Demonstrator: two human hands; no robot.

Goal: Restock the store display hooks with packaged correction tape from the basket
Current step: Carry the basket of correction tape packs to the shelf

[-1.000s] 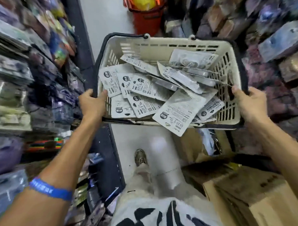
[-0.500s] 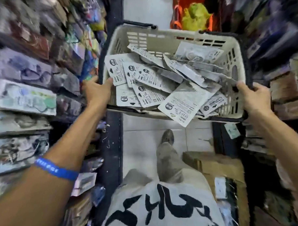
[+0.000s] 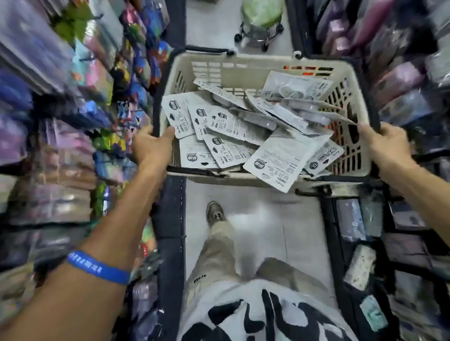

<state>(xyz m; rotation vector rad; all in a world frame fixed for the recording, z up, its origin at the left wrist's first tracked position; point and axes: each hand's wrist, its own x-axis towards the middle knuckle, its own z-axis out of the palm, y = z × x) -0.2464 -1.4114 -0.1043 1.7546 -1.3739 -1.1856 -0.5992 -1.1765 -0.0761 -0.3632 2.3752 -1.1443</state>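
A beige plastic shopping basket (image 3: 241,70) is held up over the aisle floor, between shelves of blurred goods. The left hand (image 3: 151,147) grips its left rim, thumb inside the wall; the right hand (image 3: 386,144) curls over the right rim. Correction tape packs (image 3: 282,158) lie heaped inside, one card jutting over the near edge. A blue wristband (image 3: 97,268) circles the left forearm

basket (image 3: 241,70) holds correction tape packs (image 3: 277,161)
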